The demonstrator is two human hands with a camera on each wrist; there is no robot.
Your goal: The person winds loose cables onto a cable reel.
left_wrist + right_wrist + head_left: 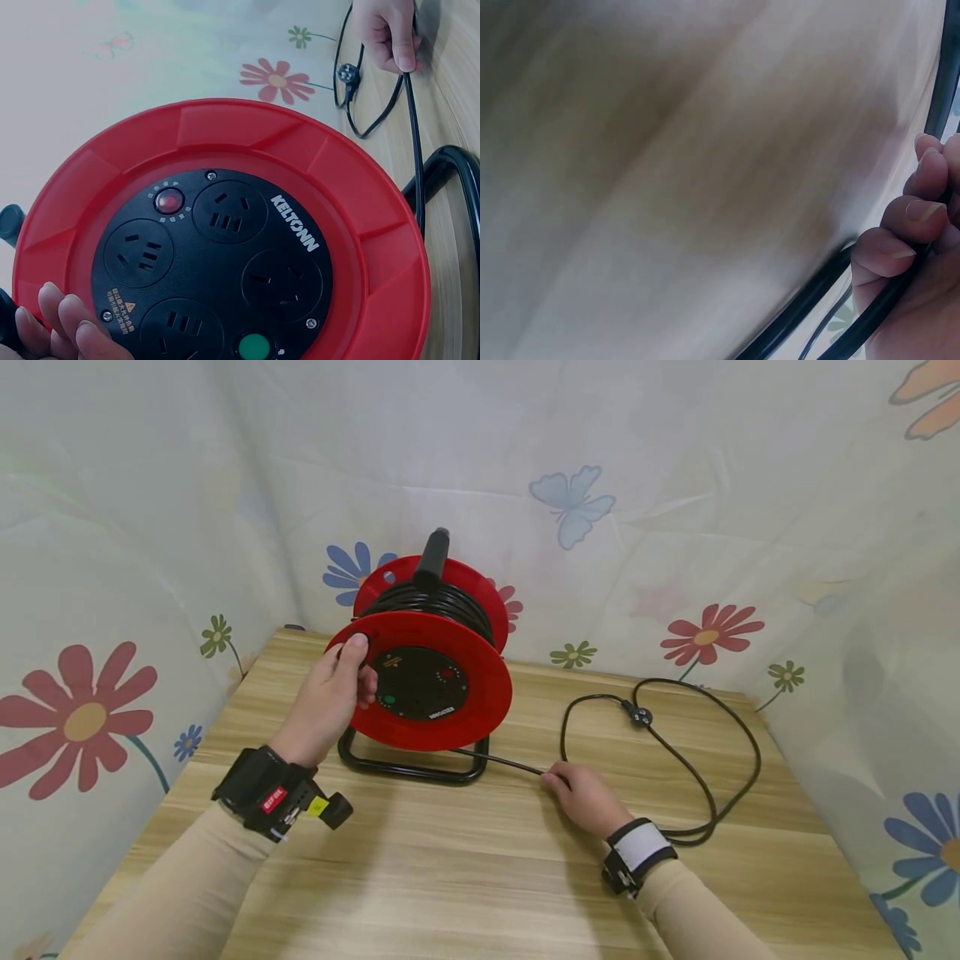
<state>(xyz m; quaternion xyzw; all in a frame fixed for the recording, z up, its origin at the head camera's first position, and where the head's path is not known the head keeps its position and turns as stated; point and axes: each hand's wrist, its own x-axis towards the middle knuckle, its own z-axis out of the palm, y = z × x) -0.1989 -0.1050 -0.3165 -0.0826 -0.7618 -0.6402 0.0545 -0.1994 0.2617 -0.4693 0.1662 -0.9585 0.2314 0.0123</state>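
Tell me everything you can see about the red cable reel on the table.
The cable reel has two red plastic-looking discs with black cable wound between them. Its black front panel carries four sockets, a red light, a green button and the name KELTONN. It stands upright on a black tubular frame at the back of the wooden table, a black handle on top. The left hand grips its rim; the right hand pinches the loose cable.

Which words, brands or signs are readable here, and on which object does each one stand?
"KELTONN": white letters on the black socket plate of the red cable reel.
Small warning label on the same plate: too small to read.
Red tag on the left wrist strap: blurred, unreadable.
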